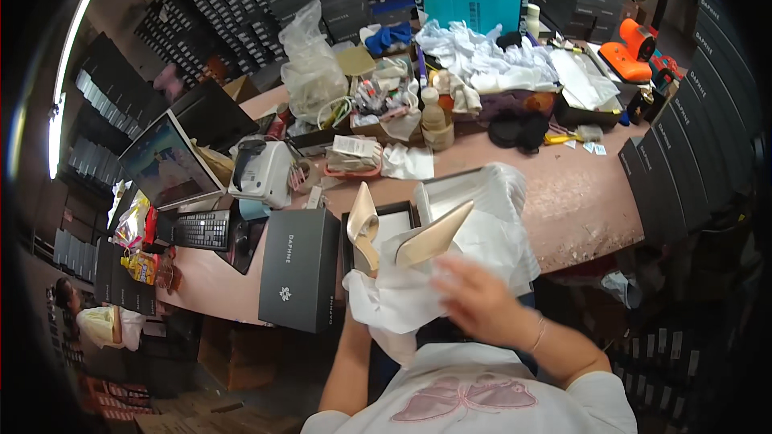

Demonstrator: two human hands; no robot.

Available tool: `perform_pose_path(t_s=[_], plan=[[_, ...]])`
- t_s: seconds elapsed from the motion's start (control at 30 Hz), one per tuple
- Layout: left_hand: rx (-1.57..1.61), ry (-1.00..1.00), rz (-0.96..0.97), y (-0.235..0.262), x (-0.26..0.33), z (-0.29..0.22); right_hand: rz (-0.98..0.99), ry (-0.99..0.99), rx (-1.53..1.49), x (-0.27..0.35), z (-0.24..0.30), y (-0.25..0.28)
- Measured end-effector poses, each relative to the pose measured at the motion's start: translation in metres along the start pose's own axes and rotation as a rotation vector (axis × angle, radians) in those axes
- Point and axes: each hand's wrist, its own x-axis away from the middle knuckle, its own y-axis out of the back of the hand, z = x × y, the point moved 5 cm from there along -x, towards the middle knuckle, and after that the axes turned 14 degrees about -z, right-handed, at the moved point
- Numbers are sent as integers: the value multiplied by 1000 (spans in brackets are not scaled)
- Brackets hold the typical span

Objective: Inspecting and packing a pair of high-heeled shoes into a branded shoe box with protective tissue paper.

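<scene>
A beige pointed shoe (434, 235) lies tilted on white tissue paper (394, 305), its toe toward the upper right. My left hand is hidden under that paper; only its forearm (347, 366) shows, so its grip cannot be seen. Just to the right of the shoe, my right hand (478, 301) is in the air, smeared by motion, with fingers stretched out and nothing visible in them. The matching beige shoe (363, 225) lies over a dark open box (398, 213). Left of it rests a dark grey shoebox lid (299, 269).
A stack of white tissue sheets (515, 233) lies at the right of the box. Behind stand a plastic bottle (437, 120), a label printer (264, 173) and a pile of crumpled paper (482, 56). Tall stacks of shoeboxes (691, 137) line the right side; a keyboard (203, 229) is at left.
</scene>
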Motion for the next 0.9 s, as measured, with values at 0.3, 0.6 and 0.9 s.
perform_pose_path(t_s=[0.3,0.6,0.9], plan=[[88,-345,-458,-7,27,-42,223,-246,335,5,-70,38],[-1590,-833,445,-145,-54,81,-505,-1054,-411,55,-164,121],[-542,374,322,-118,-27,28,550,-537,-370,12,-117,98]])
